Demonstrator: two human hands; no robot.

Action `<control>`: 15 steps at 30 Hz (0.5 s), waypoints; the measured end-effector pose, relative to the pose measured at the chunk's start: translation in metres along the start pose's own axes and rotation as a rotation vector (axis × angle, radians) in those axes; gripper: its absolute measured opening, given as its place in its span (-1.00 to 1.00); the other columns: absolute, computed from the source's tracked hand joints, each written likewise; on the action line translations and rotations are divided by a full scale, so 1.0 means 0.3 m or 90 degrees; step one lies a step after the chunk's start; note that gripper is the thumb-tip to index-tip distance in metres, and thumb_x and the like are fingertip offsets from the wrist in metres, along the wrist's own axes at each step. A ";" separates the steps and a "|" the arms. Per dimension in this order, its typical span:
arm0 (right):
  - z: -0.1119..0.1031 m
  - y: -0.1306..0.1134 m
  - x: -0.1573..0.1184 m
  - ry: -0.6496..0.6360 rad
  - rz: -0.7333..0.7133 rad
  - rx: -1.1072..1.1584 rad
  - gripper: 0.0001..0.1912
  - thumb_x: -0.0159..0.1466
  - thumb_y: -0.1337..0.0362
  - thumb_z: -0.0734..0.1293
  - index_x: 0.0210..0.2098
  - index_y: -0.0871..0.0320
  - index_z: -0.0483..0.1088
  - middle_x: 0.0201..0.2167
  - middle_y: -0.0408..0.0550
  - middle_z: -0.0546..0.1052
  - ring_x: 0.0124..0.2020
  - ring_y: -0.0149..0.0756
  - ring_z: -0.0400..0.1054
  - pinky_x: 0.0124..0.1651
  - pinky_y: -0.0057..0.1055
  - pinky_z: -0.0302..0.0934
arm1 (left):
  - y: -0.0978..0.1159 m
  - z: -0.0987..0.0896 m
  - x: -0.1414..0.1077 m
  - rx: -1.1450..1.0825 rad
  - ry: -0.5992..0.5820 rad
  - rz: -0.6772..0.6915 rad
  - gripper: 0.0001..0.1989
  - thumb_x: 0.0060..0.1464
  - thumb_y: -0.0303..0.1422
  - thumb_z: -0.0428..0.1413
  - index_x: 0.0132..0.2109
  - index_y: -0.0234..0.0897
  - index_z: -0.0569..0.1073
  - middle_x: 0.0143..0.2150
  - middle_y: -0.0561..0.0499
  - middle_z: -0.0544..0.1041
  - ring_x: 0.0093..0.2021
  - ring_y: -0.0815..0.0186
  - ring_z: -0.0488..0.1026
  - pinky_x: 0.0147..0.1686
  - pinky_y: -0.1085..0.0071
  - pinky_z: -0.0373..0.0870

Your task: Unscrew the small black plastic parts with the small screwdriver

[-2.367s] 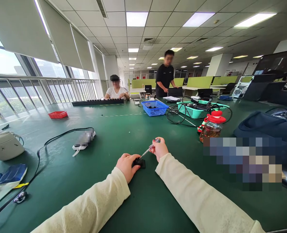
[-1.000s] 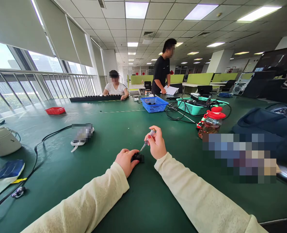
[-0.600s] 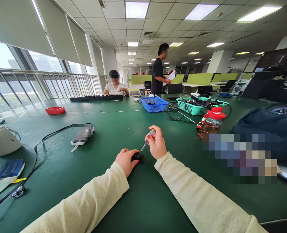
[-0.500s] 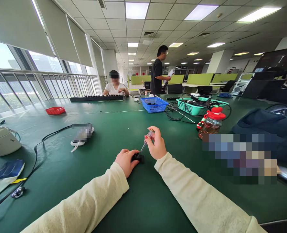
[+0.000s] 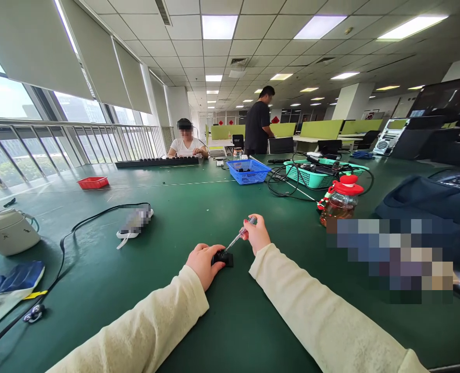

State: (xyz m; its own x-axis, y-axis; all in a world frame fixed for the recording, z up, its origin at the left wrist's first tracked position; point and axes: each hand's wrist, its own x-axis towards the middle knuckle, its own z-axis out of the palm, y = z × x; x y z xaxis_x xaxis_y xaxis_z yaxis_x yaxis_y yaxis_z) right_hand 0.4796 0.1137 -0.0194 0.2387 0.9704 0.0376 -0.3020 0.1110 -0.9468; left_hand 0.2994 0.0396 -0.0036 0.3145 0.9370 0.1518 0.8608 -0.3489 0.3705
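A small black block-like part (image 5: pixel 225 258) lies on the green tabletop (image 5: pixel 175 212), in front of me. My left hand (image 5: pixel 204 263) grips it from the left, fingers over the top and thumb along the near side. Pinched in my right hand (image 5: pixel 256 234) is a clear-handled screwdriver (image 5: pixel 239 236), tilted down to the left. Its thin shaft reaches the top of the black part; what the tip touches is too small to tell.
Beyond my hands stand a blue basket (image 5: pixel 248 176), a green basket (image 5: pixel 306 181) with black cables, and a red-lidded jar (image 5: pixel 339 203). A red tray (image 5: pixel 93 183) and a white pot (image 5: pixel 10 233) are left. Two people are across the table.
The screwdriver leans lower to the right, its handle moved with my right hand. My left hand still grips the black part. The standing person has turned and bent the head.
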 end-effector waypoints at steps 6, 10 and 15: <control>0.002 0.010 -0.001 0.027 0.056 0.040 -0.60 0.01 0.23 0.41 -0.28 0.05 0.12 -0.69 -0.41 0.30 -0.77 -0.51 0.16 -0.62 -0.47 0.20 | 0.002 -0.003 -0.001 -0.003 0.000 -0.004 -0.61 0.06 -0.36 0.12 0.07 -0.12 0.45 -0.07 -0.05 0.55 0.05 0.12 0.34 0.10 0.17 0.29; 0.013 0.007 -0.021 0.029 0.082 0.048 -0.63 0.02 0.27 0.39 -0.30 0.05 0.11 -0.70 -0.41 0.30 -0.79 -0.53 0.12 -0.62 -0.46 0.21 | 0.004 -0.007 -0.003 -0.008 -0.009 0.001 -0.61 0.06 -0.38 0.12 0.07 -0.11 0.44 -0.05 -0.02 0.56 0.04 0.11 0.33 0.10 0.15 0.28; 0.045 -0.003 -0.054 0.005 0.060 0.046 -0.62 0.00 0.25 0.40 -0.28 0.05 0.13 -0.70 -0.41 0.31 -0.78 -0.52 0.13 -0.61 -0.47 0.17 | 0.009 -0.015 -0.005 -0.009 -0.024 -0.008 -0.62 0.06 -0.38 0.11 0.07 -0.10 0.44 -0.04 0.00 0.56 0.04 0.11 0.33 0.10 0.13 0.28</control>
State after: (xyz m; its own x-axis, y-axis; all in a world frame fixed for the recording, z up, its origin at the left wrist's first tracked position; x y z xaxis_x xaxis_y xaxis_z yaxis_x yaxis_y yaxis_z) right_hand 0.4637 0.1008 -0.0150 0.2134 0.9755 -0.0528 -0.3892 0.0353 -0.9205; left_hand 0.2995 0.0370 0.0014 0.3180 0.9414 0.1129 0.8594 -0.3365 0.3850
